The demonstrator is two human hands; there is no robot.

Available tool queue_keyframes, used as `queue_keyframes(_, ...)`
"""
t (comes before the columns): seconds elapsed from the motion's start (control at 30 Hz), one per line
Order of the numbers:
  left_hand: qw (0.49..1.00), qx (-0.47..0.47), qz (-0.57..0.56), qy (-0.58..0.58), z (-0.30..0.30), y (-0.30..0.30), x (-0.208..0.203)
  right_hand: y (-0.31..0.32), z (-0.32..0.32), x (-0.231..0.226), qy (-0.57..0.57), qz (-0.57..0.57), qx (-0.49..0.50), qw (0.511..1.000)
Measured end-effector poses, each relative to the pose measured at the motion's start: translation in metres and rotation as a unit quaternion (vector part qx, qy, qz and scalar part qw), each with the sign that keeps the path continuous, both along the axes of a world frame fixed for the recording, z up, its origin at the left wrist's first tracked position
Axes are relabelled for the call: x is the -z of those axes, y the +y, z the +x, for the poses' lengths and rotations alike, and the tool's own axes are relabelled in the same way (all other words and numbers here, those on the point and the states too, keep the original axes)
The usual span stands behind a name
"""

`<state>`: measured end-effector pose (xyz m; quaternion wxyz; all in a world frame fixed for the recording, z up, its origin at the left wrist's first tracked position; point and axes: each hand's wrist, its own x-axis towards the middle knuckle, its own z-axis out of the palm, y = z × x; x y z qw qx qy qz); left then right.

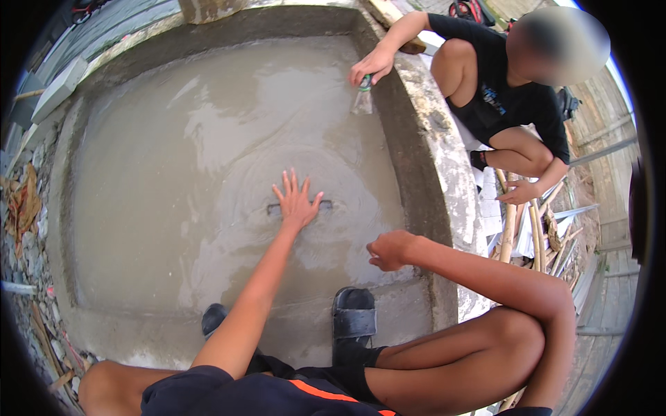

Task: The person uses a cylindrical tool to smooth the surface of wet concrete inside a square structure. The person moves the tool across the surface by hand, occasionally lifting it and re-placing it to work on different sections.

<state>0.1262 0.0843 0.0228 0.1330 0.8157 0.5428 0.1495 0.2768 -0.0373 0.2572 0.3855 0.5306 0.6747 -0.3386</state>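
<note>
My left hand is spread, fingers apart, palm down, over the wet grey cement-like surface. Beneath it, a dark bar-shaped piece shows on either side of the hand; the rest is hidden, and I cannot tell what it belongs to. Ripples ring this spot. To the right, my right hand hangs above the surface near my knee, its fingers curled in, with nothing visible in them. At the far right side another person's hand holds a clear bottle with a green neck, tilted down over the grey surface.
A low concrete wall rims the wet area. Beyond it on the right squats a person in black, beside bamboo poles and scrap. My black sandal rests on the near ledge. Rubble lies outside on the left.
</note>
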Motion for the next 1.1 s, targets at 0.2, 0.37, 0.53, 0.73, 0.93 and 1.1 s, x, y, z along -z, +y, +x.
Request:
queue_keyframes(0.2,1.0,-0.004,-0.01,0.022,-0.028,-0.007,0.005,0.003,0.003,0.017,0.026,0.008,-0.023,0.999)
queue_keyframes(0.37,1.0,0.006,-0.015,-0.017,-0.032,-0.036,0.001,0.001,0.008,0.03,0.026,0.01,-0.027,0.999)
queue_keyframes(0.53,0.999,0.03,-0.034,-0.002,-0.037,-0.08,-0.009,0.005,0.004,0.03,0.046,0.035,-0.051,0.997)
queue_keyframes(0.73,0.999,0.044,-0.003,0.007,-0.052,-0.093,-0.001,0.029,-0.021,0.032,0.031,0.045,-0.08,0.995)
queue_keyframes(0.93,0.998,0.053,-0.013,0.013,-0.049,-0.102,-0.004,0.023,-0.025,0.033,0.036,0.052,-0.089,0.994)
queue_keyframes(1.1,0.999,0.049,0.001,0.006,-0.048,-0.1,0.001,0.032,-0.026,0.029,0.017,0.036,-0.102,0.994)
